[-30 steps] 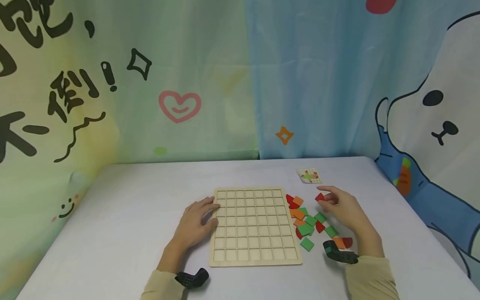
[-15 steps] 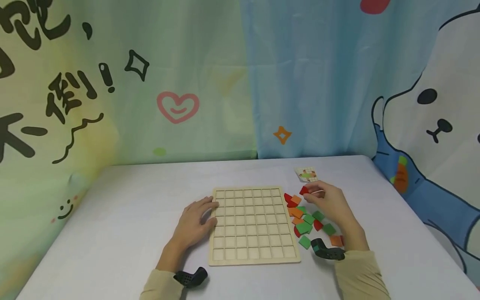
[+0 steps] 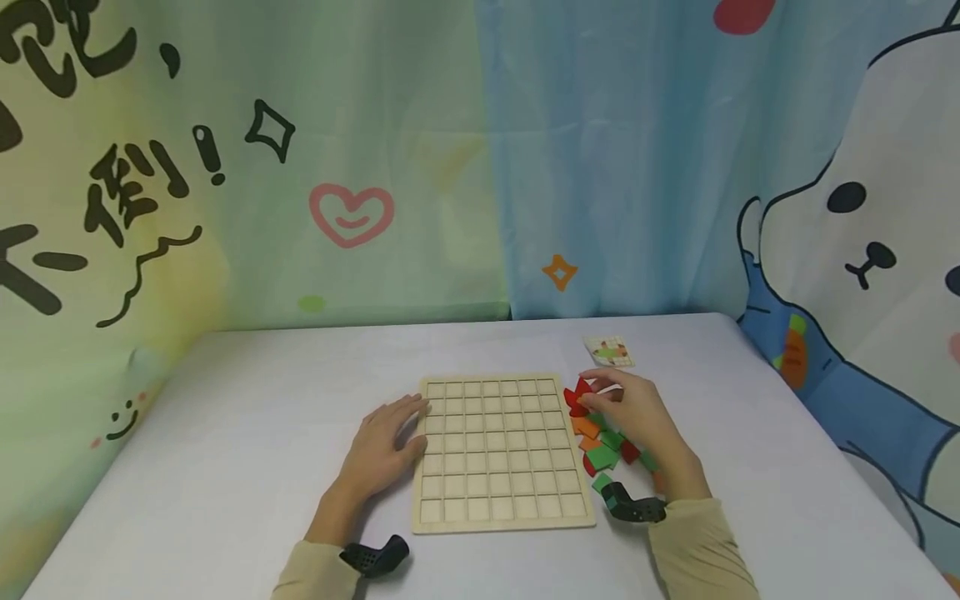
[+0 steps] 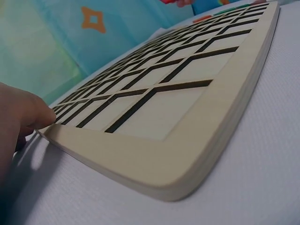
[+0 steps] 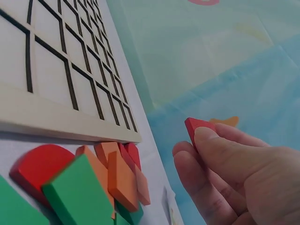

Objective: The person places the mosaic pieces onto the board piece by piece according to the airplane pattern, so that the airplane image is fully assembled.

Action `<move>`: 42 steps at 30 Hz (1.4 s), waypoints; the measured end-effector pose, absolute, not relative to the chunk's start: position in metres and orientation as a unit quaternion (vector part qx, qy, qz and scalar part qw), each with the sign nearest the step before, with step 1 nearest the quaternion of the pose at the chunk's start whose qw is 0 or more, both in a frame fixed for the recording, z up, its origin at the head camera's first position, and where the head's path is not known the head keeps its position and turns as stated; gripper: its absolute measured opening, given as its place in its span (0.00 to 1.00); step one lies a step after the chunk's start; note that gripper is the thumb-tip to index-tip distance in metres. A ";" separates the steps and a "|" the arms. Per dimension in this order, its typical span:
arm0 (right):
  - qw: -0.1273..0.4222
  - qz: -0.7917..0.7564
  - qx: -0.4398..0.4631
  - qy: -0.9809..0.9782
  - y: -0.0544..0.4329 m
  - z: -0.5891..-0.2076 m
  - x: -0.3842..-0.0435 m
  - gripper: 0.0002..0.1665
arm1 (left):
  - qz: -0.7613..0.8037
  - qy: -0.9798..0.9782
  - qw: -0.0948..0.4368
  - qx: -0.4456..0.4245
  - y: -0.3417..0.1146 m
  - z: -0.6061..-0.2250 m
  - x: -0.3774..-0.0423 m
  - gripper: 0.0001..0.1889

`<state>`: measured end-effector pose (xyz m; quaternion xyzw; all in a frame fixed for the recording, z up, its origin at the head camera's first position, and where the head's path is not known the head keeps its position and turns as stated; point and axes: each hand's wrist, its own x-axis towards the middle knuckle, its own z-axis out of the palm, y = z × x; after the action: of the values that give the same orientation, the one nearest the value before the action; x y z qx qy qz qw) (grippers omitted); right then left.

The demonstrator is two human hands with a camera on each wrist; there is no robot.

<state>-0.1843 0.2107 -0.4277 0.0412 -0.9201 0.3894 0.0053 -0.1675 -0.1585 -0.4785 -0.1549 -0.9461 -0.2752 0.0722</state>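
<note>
Head view: the board lies flat on the table; the left hand rests at its left edge, thumb spread from the fingers; the right hand is over the far end of the pile, just right of the board; the card lies just beyond that hand; left wrist view: a digit touches the board's rim; right wrist view: thumb and fingers pinch a red piece, held up off the table.
</note>
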 end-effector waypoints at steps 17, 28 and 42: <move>-0.010 0.368 0.072 -0.927 0.203 -0.431 -0.186 0.21 | -0.281 -0.945 0.070 -0.150 -0.158 -0.480 -0.168 0.27; -0.030 0.363 0.079 -0.928 0.191 -0.437 -0.188 0.15 | -0.266 -0.947 0.089 -0.157 -0.157 -0.479 -0.169 0.22; -0.070 0.405 0.052 -0.910 0.184 -0.442 -0.187 0.10 | -0.262 -0.950 0.082 -0.148 -0.156 -0.479 -0.168 0.23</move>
<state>-0.1870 0.1844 -0.4420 0.0523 -0.9103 0.4047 -0.0696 -0.1677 -0.1556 -0.4789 -0.1475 -0.9502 -0.2620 0.0821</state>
